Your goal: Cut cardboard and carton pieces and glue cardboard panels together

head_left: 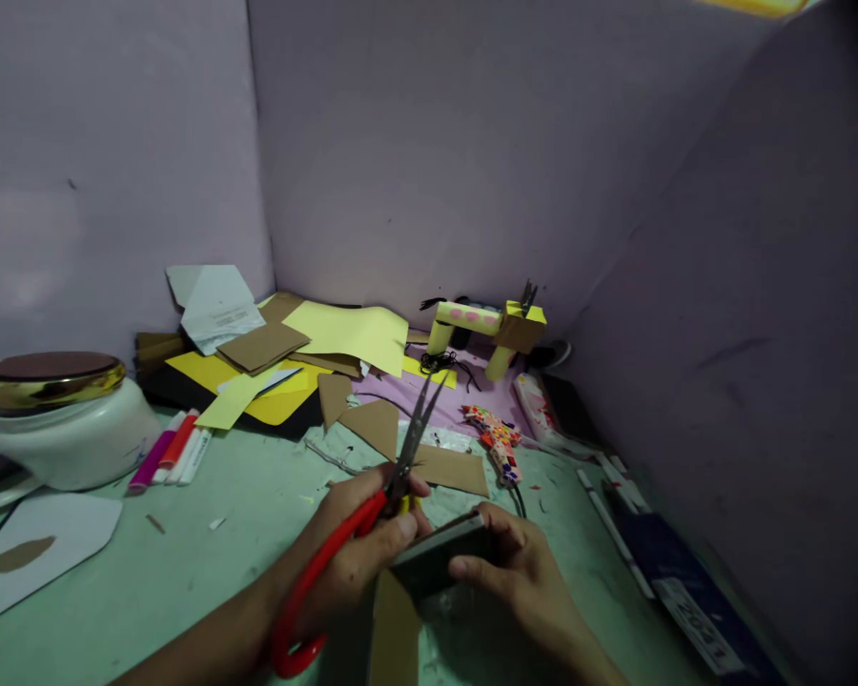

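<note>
My left hand (350,553) is closed around red-handled scissors (418,424), whose blades point up and slightly apart. Its fingertips also touch the near end of a thin dark flat piece (439,557). Gripping that piece's other end, my right hand (515,562) has its thumb in front and fingers behind. Something small and yellow (409,505) shows by the left fingers. Below the hands stands a brown cardboard strip (395,634), its lower end cut off by the frame edge.
Beyond the hands lie cardboard pieces (452,471), yellow paper (347,333) and a patterned glue gun (497,438). A paper giraffe-like figure (486,329) stands at the back. Markers (178,448) and a white lidded mug (71,429) are left; a dark blue calendar (693,591) is right.
</note>
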A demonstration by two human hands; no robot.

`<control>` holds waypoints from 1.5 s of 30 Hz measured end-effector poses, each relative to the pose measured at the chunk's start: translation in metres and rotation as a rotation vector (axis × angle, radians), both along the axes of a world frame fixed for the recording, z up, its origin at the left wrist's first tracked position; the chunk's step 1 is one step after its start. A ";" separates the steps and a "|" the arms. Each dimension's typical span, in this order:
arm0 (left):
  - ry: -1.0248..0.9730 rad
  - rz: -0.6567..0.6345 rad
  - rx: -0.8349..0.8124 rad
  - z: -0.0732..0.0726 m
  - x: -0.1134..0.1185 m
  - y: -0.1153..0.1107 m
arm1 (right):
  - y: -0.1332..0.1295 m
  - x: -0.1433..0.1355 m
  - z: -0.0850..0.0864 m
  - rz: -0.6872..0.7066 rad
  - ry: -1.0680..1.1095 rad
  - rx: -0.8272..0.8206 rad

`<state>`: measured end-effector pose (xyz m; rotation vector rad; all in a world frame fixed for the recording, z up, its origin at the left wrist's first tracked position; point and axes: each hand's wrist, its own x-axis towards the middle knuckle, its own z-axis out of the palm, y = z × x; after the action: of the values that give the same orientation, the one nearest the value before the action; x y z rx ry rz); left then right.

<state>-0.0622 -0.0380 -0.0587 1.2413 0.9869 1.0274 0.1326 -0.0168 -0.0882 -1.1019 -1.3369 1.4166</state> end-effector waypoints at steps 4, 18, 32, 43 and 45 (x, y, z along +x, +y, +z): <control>0.161 0.336 0.022 0.003 -0.005 0.004 | -0.003 0.006 -0.005 -0.181 0.002 0.350; -0.029 0.244 0.075 0.004 0.005 -0.007 | -0.006 0.006 -0.016 -0.490 -0.491 1.397; 0.148 0.645 0.297 0.014 -0.015 -0.004 | 0.006 0.017 -0.010 -0.627 0.068 0.290; 0.000 0.173 0.089 0.008 -0.027 0.009 | 0.009 0.018 0.001 0.299 0.089 -0.301; -0.031 0.017 0.012 0.005 -0.013 0.005 | 0.006 0.012 -0.001 0.357 0.066 -0.351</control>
<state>-0.0757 -0.0329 -0.0536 1.2251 0.9704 1.0641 0.1448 -0.0104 -0.0897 -1.0579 -1.3134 1.9915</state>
